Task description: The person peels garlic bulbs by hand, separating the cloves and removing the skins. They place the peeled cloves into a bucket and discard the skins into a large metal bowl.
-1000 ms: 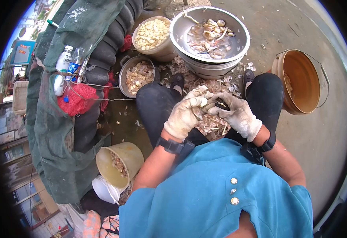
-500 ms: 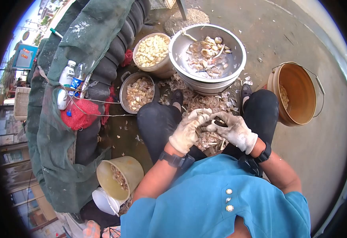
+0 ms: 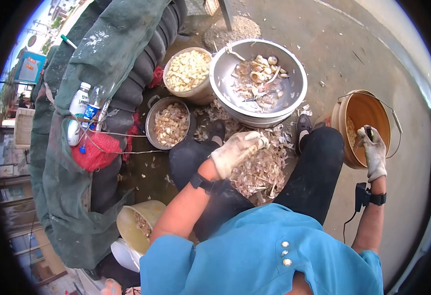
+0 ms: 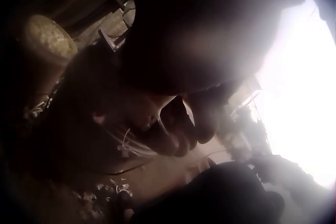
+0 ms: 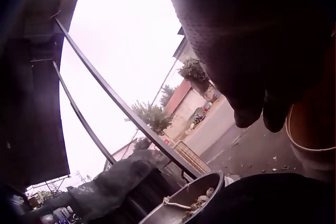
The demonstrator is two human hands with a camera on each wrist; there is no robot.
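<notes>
The gloved left hand [image 3: 237, 153] is above the left knee with its fingers curled; a pale bit shows at its fingertips, too small to name. In the left wrist view the left hand [image 4: 184, 113] is dark, fingers bent. Over the mouth of the orange-brown bucket [image 3: 389, 109] the gloved right hand [image 3: 374, 153] holds a small dark object [image 3: 369, 132] at its fingers. The right wrist view shows the right hand [image 5: 247, 50] in shadow beside the bucket [image 5: 315, 153]. Pale cloves lie inside that bucket. Peelings [image 3: 262, 172] are heaped between the legs.
A metal basin [image 3: 298, 73] with bulbs and skins stands ahead of the feet. Left of it are a bucket of peeled cloves [image 3: 188, 72] and a pot [image 3: 151, 130] of cloves and skins. A tipped cream bucket [image 3: 127, 221] lies lower left. Bottles [image 3: 80, 100] rest on green cloth.
The right hand has left the left hand and moved right to the orange-brown bucket. The left hand stays over the left knee. The head view has shifted slightly.
</notes>
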